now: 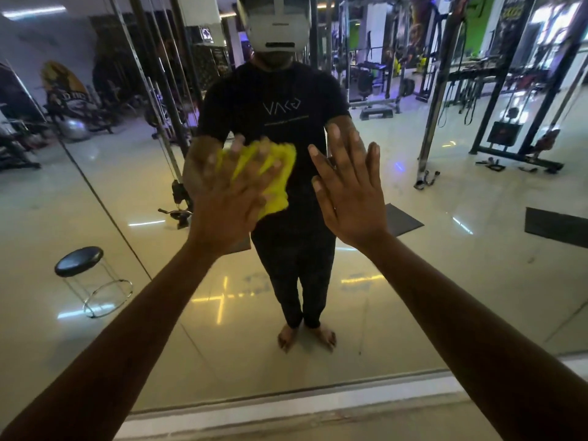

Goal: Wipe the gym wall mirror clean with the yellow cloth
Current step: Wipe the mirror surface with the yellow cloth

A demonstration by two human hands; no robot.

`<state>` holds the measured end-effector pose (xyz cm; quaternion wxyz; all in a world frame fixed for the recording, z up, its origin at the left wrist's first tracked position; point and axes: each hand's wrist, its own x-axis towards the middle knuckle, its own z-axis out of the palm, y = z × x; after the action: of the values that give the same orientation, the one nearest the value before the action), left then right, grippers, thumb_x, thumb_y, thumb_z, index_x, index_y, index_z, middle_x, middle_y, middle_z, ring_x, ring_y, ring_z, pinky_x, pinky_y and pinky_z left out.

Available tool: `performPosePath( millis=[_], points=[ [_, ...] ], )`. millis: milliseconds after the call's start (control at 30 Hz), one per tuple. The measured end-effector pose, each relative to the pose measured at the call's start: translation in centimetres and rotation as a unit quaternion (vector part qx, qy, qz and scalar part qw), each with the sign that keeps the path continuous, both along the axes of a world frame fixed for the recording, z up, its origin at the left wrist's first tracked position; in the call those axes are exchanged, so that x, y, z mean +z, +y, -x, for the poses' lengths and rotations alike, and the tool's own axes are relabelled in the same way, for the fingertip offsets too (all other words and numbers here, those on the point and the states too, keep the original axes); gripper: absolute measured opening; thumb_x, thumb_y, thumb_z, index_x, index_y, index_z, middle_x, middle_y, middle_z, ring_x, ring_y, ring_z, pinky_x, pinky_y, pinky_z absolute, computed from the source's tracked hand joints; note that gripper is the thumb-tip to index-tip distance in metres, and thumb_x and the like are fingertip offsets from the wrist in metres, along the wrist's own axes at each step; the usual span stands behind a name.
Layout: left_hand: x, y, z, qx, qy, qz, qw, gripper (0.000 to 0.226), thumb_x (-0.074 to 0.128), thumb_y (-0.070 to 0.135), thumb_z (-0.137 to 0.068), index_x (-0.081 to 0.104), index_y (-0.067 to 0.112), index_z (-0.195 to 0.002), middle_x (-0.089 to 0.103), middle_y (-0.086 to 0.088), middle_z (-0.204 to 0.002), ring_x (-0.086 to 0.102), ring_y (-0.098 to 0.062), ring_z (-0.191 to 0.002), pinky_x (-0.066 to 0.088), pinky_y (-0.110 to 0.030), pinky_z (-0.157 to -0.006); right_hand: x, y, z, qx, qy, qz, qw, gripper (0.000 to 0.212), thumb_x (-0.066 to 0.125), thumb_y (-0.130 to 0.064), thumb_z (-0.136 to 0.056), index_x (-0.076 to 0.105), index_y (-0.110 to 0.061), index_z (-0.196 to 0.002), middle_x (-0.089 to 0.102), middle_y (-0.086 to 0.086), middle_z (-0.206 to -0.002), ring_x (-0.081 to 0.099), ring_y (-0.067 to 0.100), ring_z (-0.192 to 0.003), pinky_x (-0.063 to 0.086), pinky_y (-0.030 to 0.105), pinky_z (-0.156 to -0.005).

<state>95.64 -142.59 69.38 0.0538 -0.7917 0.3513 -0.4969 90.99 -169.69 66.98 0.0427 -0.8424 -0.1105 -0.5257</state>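
A: Where is the crumpled yellow cloth (276, 173)?
B: Pressed flat against the large gym wall mirror (445, 249) under the left hand (234, 194), fingers spread and straight.
A: And the right hand (348, 189)?
B: Fingers extended, palm toward the glass just beside the cloth, holding nothing.

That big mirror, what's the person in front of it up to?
A person stands facing the wall mirror in a gym and is wiping it. The left hand presses a crumpled yellow cloth flat against the glass, its fingers spread over the cloth. The right hand is open beside it with straight fingers, palm toward the glass and holding nothing. The mirror shows the person's reflection, a round black stool and gym machines behind.
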Motion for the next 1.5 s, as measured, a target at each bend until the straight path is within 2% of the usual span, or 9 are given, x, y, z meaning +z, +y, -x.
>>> performPosePath(
  millis=[100, 300, 500, 667, 733, 900, 1100, 1300, 1500],
  points=[
    [4.2, -1.3, -0.1, 0.051, 0.008, 0.266, 0.963, 0.061, 0.032, 0.045, -0.118, 0.026, 0.019, -0.172, 0.022, -0.017, -0.179, 0.017, -0.051, -0.164, 0.005, -0.064, -0.134, -0.1, 0.3, 0.1, -0.007, 0.004, -0.009, 1.0, 0.059, 0.044, -0.034, -0.119, 0.029, -0.02, -0.175, 0.014, 0.017, -0.184, 0.008, 0.043, -0.171, 0.011, 0.068, -0.135],
    [0.2, -1.3, 0.7, -0.019, 0.001, -0.06, 0.998, 0.061, 0.033, 0.047, -0.118, 0.018, 0.027, -0.175, 0.01, -0.006, -0.183, 0.008, -0.045, -0.167, -0.006, -0.058, -0.134, -0.1, 0.8, 0.5, -0.004, 0.009, -0.015, 1.0, 0.06, 0.046, -0.032, -0.119, 0.029, -0.02, -0.175, 0.013, 0.017, -0.184, 0.007, 0.043, -0.171, 0.012, 0.067, -0.135],
    [7.4, -2.9, 0.4, 0.03, 0.004, 0.227, 0.973, 0.06, 0.038, 0.041, -0.119, 0.023, 0.023, -0.174, 0.014, -0.01, -0.182, 0.008, -0.046, -0.166, -0.002, -0.061, -0.135, 0.1, 0.9, 0.9, 0.002, 0.006, -0.019, 1.0, 0.061, 0.047, -0.032, -0.118, 0.028, -0.02, -0.175, 0.011, 0.013, -0.185, 0.004, 0.038, -0.172, 0.013, 0.067, -0.135],
    [-0.8, -4.4, 1.6, -0.013, 0.001, -0.064, 0.998, 0.064, 0.04, 0.044, -0.118, 0.017, 0.025, -0.175, 0.01, -0.008, -0.182, 0.01, -0.045, -0.166, 0.001, -0.06, -0.135, 0.7, 0.5, 1.8, 0.051, -0.023, -0.065, 0.996, 0.064, 0.058, -0.024, -0.113, 0.036, -0.009, -0.171, 0.024, 0.013, -0.182, 0.016, 0.034, -0.171, 0.02, 0.067, -0.133],
    [1.2, -3.7, 1.1, -0.007, -0.044, -0.097, 0.994, 0.061, 0.032, 0.049, -0.119, 0.019, 0.027, -0.175, 0.013, -0.007, -0.182, 0.012, -0.043, -0.166, 0.007, -0.063, -0.134, 1.3, -0.6, 2.1, 0.071, -0.022, -0.052, 0.996, 0.061, 0.057, -0.026, -0.113, 0.04, -0.013, -0.17, 0.025, 0.013, -0.182, 0.016, 0.036, -0.171, 0.018, 0.068, -0.133],
    [7.8, -6.6, 1.1, 0.035, 0.009, 0.24, 0.97, 0.063, 0.037, 0.042, -0.117, 0.02, 0.022, -0.174, 0.012, -0.012, -0.182, 0.008, -0.046, -0.167, 0.001, -0.064, -0.134, 3.7, -3.3, 2.2, 0.049, -0.007, -0.048, 0.998, 0.059, 0.05, -0.037, -0.117, 0.037, -0.02, -0.172, 0.016, 0.01, -0.185, 0.007, 0.035, -0.172, 0.008, 0.06, -0.138],
    [3.6, -7.4, 1.7, 0.003, -0.012, -0.051, 0.999, 0.062, 0.033, 0.047, -0.118, 0.018, 0.026, -0.175, 0.008, -0.009, -0.183, 0.006, -0.043, -0.167, 0.007, -0.066, -0.133, 5.0, -5.4, 1.7, 0.015, 0.004, -0.027, 0.999, 0.064, 0.043, -0.041, -0.119, 0.021, -0.021, -0.177, 0.003, 0.011, -0.186, -0.004, 0.037, -0.172, 0.001, 0.063, -0.138],
    [9.7, -8.9, 1.6, 0.038, 0.008, 0.241, 0.97, 0.064, 0.036, 0.041, -0.117, 0.018, 0.021, -0.174, 0.008, -0.012, -0.182, 0.006, -0.045, -0.167, 0.002, -0.065, -0.134, 4.7, -5.5, 1.5, 0.01, 0.008, -0.027, 1.0, 0.066, 0.045, -0.041, -0.119, 0.021, -0.022, -0.177, 0.002, 0.009, -0.186, -0.005, 0.036, -0.172, 0.0, 0.062, -0.138],
    [5.6, -8.2, 1.3, 0.01, -0.047, -0.066, 0.997, 0.064, 0.034, 0.045, -0.117, 0.014, 0.027, -0.175, 0.008, -0.009, -0.183, 0.008, -0.043, -0.167, 0.001, -0.062, -0.134, 4.9, -5.7, 1.7, 0.02, 0.018, -0.024, 0.999, 0.066, 0.045, -0.041, -0.119, 0.021, -0.023, -0.177, 0.002, 0.008, -0.186, -0.006, 0.035, -0.172, 0.004, 0.065, -0.136]
  ],
)
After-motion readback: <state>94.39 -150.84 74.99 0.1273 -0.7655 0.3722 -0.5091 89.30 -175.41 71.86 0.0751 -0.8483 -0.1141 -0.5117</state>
